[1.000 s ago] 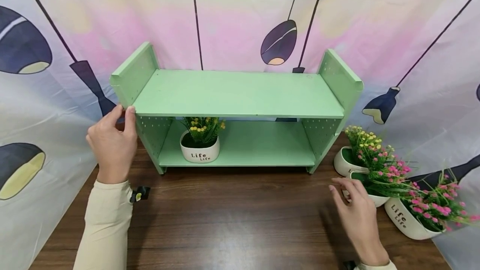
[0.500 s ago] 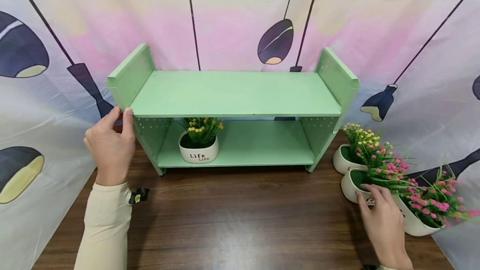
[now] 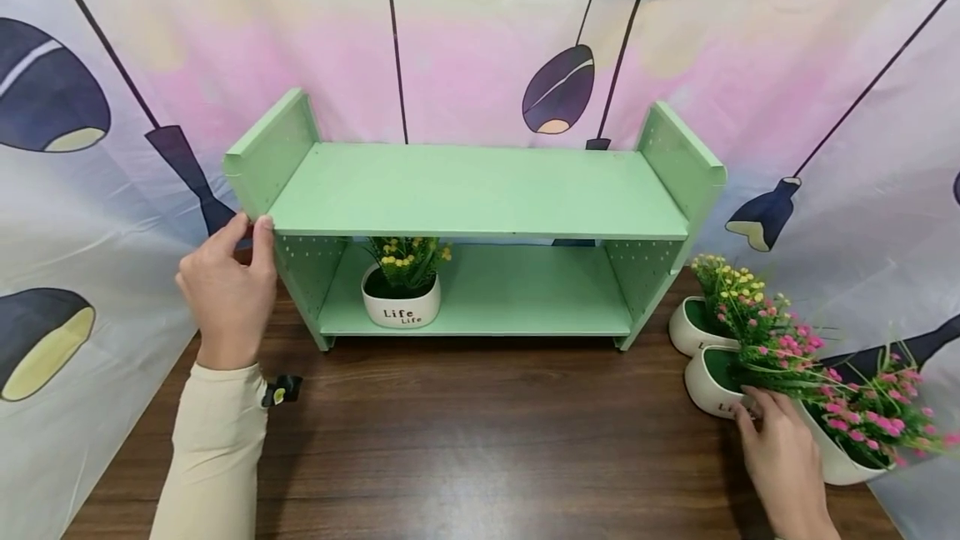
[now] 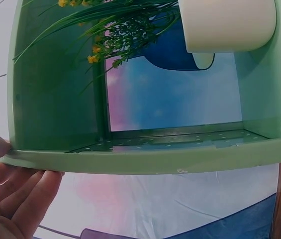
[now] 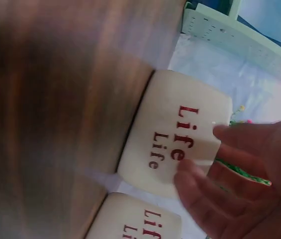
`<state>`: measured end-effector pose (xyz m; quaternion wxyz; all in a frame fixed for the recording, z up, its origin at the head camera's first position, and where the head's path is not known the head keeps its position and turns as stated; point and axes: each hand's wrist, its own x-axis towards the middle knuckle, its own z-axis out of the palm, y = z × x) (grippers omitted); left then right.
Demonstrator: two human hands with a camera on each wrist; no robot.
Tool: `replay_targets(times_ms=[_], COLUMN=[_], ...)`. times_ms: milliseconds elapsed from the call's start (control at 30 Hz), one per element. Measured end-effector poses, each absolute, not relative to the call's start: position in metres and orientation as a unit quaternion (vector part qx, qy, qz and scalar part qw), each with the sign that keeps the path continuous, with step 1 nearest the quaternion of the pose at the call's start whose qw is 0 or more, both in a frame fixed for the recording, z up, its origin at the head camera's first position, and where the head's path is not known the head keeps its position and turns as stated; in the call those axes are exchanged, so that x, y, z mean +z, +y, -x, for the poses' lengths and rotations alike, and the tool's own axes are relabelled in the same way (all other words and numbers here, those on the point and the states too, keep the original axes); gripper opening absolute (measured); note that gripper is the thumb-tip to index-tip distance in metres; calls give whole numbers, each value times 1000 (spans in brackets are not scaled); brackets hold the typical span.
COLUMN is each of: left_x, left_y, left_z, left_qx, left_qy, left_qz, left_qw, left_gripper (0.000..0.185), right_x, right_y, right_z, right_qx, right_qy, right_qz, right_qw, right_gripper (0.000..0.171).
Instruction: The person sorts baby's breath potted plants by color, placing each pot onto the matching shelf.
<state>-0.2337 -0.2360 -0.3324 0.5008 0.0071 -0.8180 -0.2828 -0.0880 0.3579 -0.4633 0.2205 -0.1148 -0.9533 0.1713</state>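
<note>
My left hand grips the left side panel of a green two-tier shelf. In the left wrist view its thumb and fingers lie on opposite sides of the panel's edge. Over at the right, my right hand is at the front of the middle one of three white flowerpots, its fingertips overlapping the pot near the rim. The right wrist view has that pot's "Life Life" face, with loosely bent fingers in front of it and the thumb near its rim. Pink artificial flowers spread above it.
On the lower shelf board stands a white pot with yellow flowers. Behind the middle pot is another white pot; a third pot with pink flowers stands at the right. A patterned curtain hangs behind the brown wooden table.
My right hand has moved right and slightly down, from left of the middle pot to its front right side. The left hand keeps its grip on the shelf.
</note>
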Motion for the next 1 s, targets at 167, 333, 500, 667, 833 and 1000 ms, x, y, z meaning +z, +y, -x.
replay_targets(times_ms=[167,333,500,667,833,1000], left_x=[-333,-334,-333,-333,-332,-331], left_y=[-235,-234,-233,-233,-231,-231], left_z=[235,237,236,236,235,234], left_qx=[-284,-280,-283,-284,-283,-281], left_qy=[-817,-814,-813,-814,-813,-813], left_qz=[-14,-15,-10,-10,-12,-15], left_qw=[503,509,508,507,509,509], left_gripper=[36,37,36,37,37,36], right_x=[-468,-468,-468,-469,-470,-469], right_y=[356,347,337,325,311,294], right_z=[85,87,89,89,90,94], right_qx=[182,175,174,179,173,172], right_qy=[-940,-935,-935,-935,-933,-932], right_qz=[88,50,15,-19,-52,-79], right_qw=[275,304,310,305,311,310], right_gripper=[15,16,21,26,29,30])
